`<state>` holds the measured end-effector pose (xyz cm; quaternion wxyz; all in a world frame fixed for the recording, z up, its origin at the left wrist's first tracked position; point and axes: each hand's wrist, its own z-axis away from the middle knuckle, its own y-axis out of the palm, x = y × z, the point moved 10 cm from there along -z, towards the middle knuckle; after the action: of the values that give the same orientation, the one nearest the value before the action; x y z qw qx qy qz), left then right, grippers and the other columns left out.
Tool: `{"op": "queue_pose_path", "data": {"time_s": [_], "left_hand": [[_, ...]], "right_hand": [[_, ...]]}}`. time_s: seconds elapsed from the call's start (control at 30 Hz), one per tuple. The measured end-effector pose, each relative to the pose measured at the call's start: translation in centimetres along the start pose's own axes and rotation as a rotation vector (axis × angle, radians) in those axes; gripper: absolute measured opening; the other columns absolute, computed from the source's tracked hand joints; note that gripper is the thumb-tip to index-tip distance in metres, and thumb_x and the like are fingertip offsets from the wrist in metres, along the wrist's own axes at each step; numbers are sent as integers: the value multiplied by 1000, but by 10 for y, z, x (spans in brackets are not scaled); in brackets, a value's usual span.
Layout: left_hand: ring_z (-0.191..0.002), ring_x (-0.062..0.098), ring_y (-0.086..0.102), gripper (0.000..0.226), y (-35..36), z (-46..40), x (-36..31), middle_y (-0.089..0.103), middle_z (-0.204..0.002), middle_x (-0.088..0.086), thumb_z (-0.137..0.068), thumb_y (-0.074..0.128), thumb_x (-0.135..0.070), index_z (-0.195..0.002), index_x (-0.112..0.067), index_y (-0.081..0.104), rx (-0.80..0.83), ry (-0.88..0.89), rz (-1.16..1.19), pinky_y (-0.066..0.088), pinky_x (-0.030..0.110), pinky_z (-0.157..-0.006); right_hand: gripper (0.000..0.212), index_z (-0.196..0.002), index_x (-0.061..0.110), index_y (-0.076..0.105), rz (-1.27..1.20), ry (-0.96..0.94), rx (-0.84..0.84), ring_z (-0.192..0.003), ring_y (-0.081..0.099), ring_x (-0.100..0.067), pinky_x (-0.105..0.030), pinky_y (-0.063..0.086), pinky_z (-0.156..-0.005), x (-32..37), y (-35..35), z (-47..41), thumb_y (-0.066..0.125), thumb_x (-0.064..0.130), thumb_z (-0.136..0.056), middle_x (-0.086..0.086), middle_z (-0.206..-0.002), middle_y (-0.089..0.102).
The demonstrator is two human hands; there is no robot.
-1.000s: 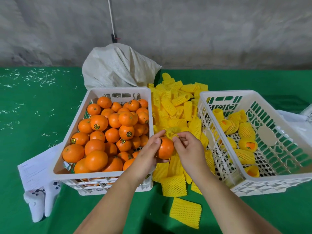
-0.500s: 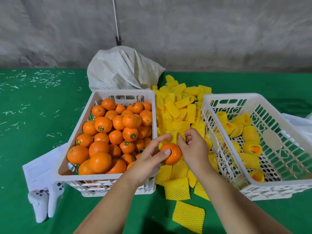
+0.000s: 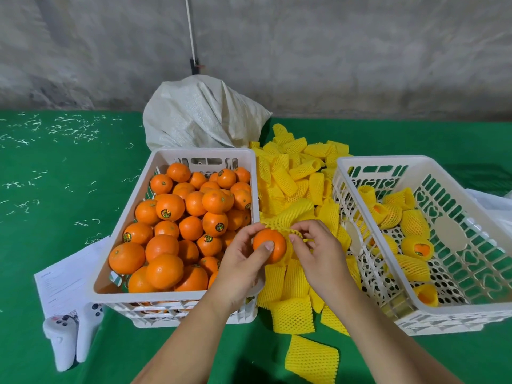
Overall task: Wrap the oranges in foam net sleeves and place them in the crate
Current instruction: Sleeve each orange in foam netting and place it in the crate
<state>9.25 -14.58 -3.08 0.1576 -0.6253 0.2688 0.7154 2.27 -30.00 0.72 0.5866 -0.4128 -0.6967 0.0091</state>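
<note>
Left hand (image 3: 243,261) grips bare round orange (image 3: 269,245) between two white plastic crates, above pile of yellow foam net sleeves (image 3: 295,187) on green worktop (image 3: 55,206). Right hand (image 3: 318,250) pinches stretched yellow foam net sleeve (image 3: 288,217) touching orange's far side. Right white slotted crate (image 3: 454,306) holds wrapped oranges (image 3: 415,246); left crate (image 3: 171,296) full of loose oranges.

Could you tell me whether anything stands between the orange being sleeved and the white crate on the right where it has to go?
Nothing visible blocks the way. The round orange, held in the left hand, sits partly in a yellow foam net sleeve pinched by the right hand. The white plastic crate is open-topped; only its near wall and loose sleeves lie between.
</note>
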Motion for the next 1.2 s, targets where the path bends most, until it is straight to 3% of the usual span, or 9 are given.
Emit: {"op": "queue_pose_path", "data": {"time_s": [0.17,0.23,0.33,0.47,0.6,0.73,0.93,1.13,1.2], "left_hand": [[-116,16,64,61,-16,-3,3,58,-136,-1,-91,71,-24,-145,-25,42,-81,54,86,55,32,-94],[-125,10,63,61,-18,-2,5,57,-141,-9,-95,68,-25,-150,-30,42,-87,62,75,56,29,-98],[-121,-2,63,49,-11,0,1,66,-130,-22,-104,59,-22,-151,-28,45,-46,96,13,54,16,-93],[-120,11,68,50,-1,-2,5,66,-133,-1,-105,58,-20,-153,-27,45,45,12,48,56,23,-93],[-129,20,64,66,4,-2,8,66,-139,2,-99,68,-6,-155,-27,41,130,-29,57,53,29,-101],[-132,24,61,71,4,-3,10,64,-144,4,-95,73,-5,-155,-27,43,144,-25,73,53,33,-102],[-128,22,64,64,-3,-5,9,67,-138,6,-96,71,-8,-151,-29,48,99,4,149,54,29,-98],[-112,22,68,56,-12,-6,9,71,-124,4,-98,70,-12,-148,-28,49,-17,58,199,57,35,-94],[-112,25,68,55,-14,-6,8,71,-123,7,-97,70,-18,-146,-29,51,-44,67,219,58,39,-95]], "right_hand": [[11,-109,20,66,28,-95,34,-100,57,-1,-14,46,-80,16,11,19,63,25,-101,12,-106,58],[12,-110,19,65,36,-113,14,-101,55,2,-12,45,-81,20,12,24,62,25,-100,13,-107,58],[12,-112,20,62,52,-148,-25,-105,51,7,-6,39,-83,28,13,26,63,20,-100,15,-111,54],[17,-114,17,63,55,-145,-43,-108,51,4,-8,40,-87,28,11,21,65,9,-99,10,-114,55],[25,-114,16,65,48,-120,-54,-110,52,2,-9,42,-88,24,9,16,63,-2,-96,9,-117,55],[30,-109,13,68,45,-136,-92,-114,55,-8,-24,49,-92,25,5,12,60,-10,-91,9,-116,56],[22,-101,17,66,14,-208,-147,-121,50,5,-6,39,-89,32,-1,23,49,4,-96,6,-127,56],[23,-118,23,60,157,-427,-111,-110,56,-12,-18,43,-94,56,12,45,46,14,-103,7,-118,58],[25,-125,23,57,163,-413,-93,-108,55,-12,-18,42,-93,54,16,43,48,16,-102,10,-117,56]]}}
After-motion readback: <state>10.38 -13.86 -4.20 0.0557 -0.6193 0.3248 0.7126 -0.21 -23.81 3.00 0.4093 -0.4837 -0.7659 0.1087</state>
